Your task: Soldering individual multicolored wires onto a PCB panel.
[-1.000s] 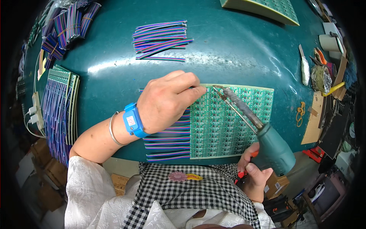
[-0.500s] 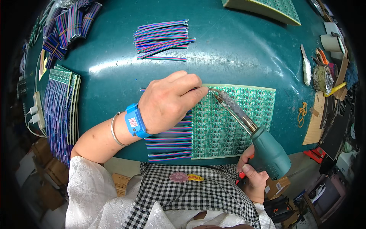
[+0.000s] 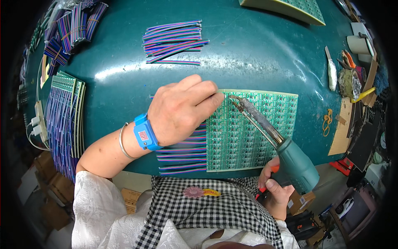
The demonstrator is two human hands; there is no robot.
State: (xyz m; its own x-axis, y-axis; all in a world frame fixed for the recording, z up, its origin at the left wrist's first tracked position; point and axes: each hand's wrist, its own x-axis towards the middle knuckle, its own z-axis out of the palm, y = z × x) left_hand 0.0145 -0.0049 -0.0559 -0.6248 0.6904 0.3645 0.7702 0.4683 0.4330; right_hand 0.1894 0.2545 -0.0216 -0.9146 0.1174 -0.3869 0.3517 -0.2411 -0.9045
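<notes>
Green circuitry covers the panel [image 3: 253, 133], which in the head view lies flat on the teal desk [image 3: 116, 108], straight ahead of the person. Its upper left corner is where both hands' work meets. The left hand [image 3: 182, 106] is the nearer one, its fingertips just at that corner, with nearly all of the panel to their right. The right hand [image 3: 275, 191] is below the panel's lower right corner, its grip closed round the handle of a soldering gun [image 3: 292, 159]. The gun's long axis slants up and to the left across the panel, so its tip [image 3: 235, 102] ends close to the left fingertips — just to their right, over the top row.

Wires [image 3: 182, 157] run left to right, their right ends along the panel's left edge. One more wire [image 3: 151, 96] pokes out behind the left hand, level with its fingertips. Loose wires [image 3: 174, 41] lie beyond, well apart from the panel.

I cannot tell whether the left grip is pinching anything — the knuckles hide what is between finger and thumb. That hand and wrist also cover the upper wires. Whether the dark tip touches the panel is hard to make out, and most right-hand fingers are hidden by the handle.
</notes>
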